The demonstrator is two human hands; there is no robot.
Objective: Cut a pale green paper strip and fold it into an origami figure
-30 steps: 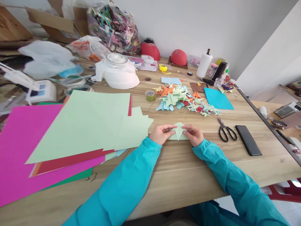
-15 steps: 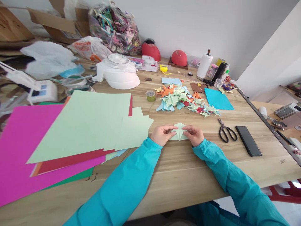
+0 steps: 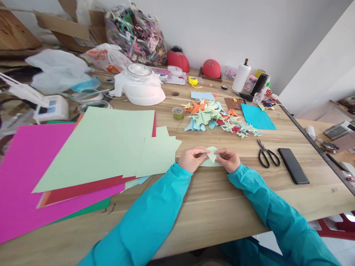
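Observation:
A small piece of pale green folded paper (image 3: 212, 156) is held low over the wooden table, its creased, diamond-shaped flap facing up. My left hand (image 3: 192, 159) pinches its left side between thumb and fingers. On the other side my right hand (image 3: 229, 159) grips the right part in the same way. The paper's outer corners are partly covered by my fingers. Beyond it lies a pile of folded paper pieces (image 3: 203, 117) in green, orange, blue and red.
Large coloured paper sheets (image 3: 102, 144) are stacked at left. Black-handled scissors (image 3: 267, 153) and a phone (image 3: 293, 166) lie to the right. A spool (image 3: 178, 113), a turquoise sheet (image 3: 257, 116) and a white cap (image 3: 144, 88) sit farther back.
The flap's lower point has risen a little and its top corner has come down, so the diamond looks shorter and wider. Both hands keep their hold and have barely shifted.

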